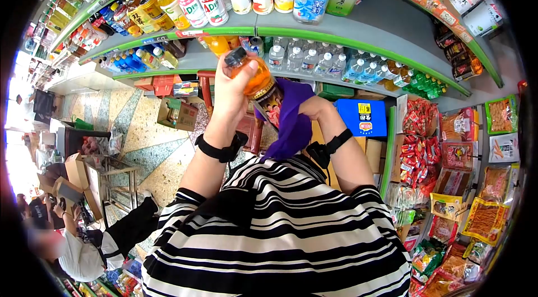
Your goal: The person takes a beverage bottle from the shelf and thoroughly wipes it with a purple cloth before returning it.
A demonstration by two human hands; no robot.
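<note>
My left hand (236,92) is closed around the upper part of a drink bottle (259,85). The bottle is tilted, with a black cap, an orange-brown drink and a dark printed label. A purple cloth (292,120) lies against the bottle's lower side and hangs down in front of my striped shirt. My right hand (315,107) grips the cloth beside the bottle, its fingers mostly hidden in the folds. Both wrists wear black straps.
Green-edged shelves (185,33) curve ahead, carrying several drink bottles (210,3) and clear water bottles (308,59). A blue box (361,117) and a red wooden stool (246,131) stand below. Snack packets (420,157) hang at right. Another person (84,252) is at lower left.
</note>
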